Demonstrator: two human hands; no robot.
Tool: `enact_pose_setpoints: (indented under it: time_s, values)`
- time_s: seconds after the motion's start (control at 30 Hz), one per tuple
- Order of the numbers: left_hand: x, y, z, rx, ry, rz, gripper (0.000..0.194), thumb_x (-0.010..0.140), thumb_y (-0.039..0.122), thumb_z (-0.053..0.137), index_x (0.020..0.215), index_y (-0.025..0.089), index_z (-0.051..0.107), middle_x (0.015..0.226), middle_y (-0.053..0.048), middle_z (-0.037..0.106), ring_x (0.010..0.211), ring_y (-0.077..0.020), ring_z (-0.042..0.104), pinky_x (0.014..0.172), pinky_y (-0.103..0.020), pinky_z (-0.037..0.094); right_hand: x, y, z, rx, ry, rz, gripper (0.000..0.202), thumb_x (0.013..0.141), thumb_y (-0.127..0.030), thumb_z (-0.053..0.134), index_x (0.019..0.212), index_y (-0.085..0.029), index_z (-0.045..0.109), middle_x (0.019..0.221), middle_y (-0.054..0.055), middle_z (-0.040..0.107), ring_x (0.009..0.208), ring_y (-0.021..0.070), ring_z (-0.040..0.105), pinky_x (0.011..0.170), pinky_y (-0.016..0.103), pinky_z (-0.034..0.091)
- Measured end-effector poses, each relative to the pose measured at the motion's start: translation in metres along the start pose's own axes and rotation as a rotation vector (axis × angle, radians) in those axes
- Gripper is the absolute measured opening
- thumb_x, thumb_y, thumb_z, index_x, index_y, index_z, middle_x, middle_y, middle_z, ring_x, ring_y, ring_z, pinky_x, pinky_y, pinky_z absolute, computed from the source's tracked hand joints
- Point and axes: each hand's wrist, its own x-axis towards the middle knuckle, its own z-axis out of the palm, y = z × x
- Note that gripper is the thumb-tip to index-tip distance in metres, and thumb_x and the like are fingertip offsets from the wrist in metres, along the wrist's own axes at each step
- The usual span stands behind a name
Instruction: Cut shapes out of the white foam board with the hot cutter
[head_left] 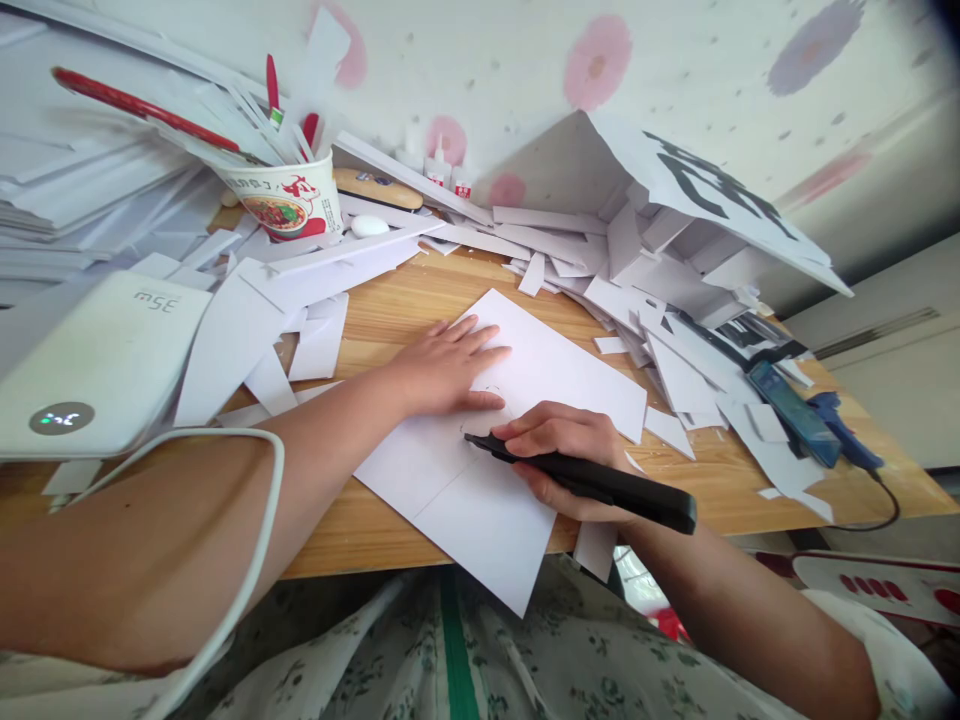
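A white foam board sheet (577, 375) lies at an angle on the wooden table, one corner reaching past the front edge. Faint drawn lines and a small curved mark show on it. My left hand (450, 370) is spread flat on the sheet, fingers apart. In my right hand (570, 445) is a black utility knife (600, 482), held like a pen. Its tip meets or nearly meets the sheet beside the curved mark, just below my left thumb.
White offcuts (667, 340) surround the sheet. At the back left stands a paper tub (300, 205) of strips and tools. A white power bank (112, 360) sits left, its cable (274, 480) looping over my left forearm. A blue glue gun (840, 430) lies right.
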Motion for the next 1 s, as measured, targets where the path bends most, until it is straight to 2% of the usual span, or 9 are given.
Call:
enact_pose_setpoints:
  time_s: [0.3,0.6,1.0]
  values:
    - [0.0,0.001,-0.001,0.032,-0.023,0.004,0.081,0.087,0.074,0.035,0.153,0.03,0.02,0.163,-0.003,0.005,0.149,-0.0298,-0.001,0.118,-0.051,0.005,-0.018,-0.003,-0.013,0.02,-0.009,0.006,0.026,0.078,-0.006,0.061,0.101,-0.019,0.063,0.101,0.011,0.07,0.089,0.0182,0.07,0.074,0.029,0.059]
    - [-0.001,0.002,-0.004,0.034,-0.036,-0.008,0.081,0.087,0.073,0.035,0.153,0.03,0.02,0.163,-0.002,0.005,0.149,-0.0297,0.0,0.118,-0.049,0.006,-0.033,-0.003,-0.008,-0.029,0.029,-0.019,0.03,0.078,-0.007,0.062,0.105,-0.021,0.062,0.105,0.012,0.07,0.093,0.0195,0.071,0.076,0.029,0.06]
    - [0.0,0.0,-0.003,0.037,-0.033,-0.002,0.079,0.088,0.072,0.035,0.153,0.03,0.02,0.163,-0.001,0.005,0.149,-0.0292,0.0,0.118,-0.049,0.007,-0.081,-0.034,-0.024,-0.082,0.102,0.067,0.036,0.074,-0.002,0.061,0.105,-0.02,0.063,0.099,0.012,0.072,0.091,0.0222,0.072,0.075,0.031,0.063]
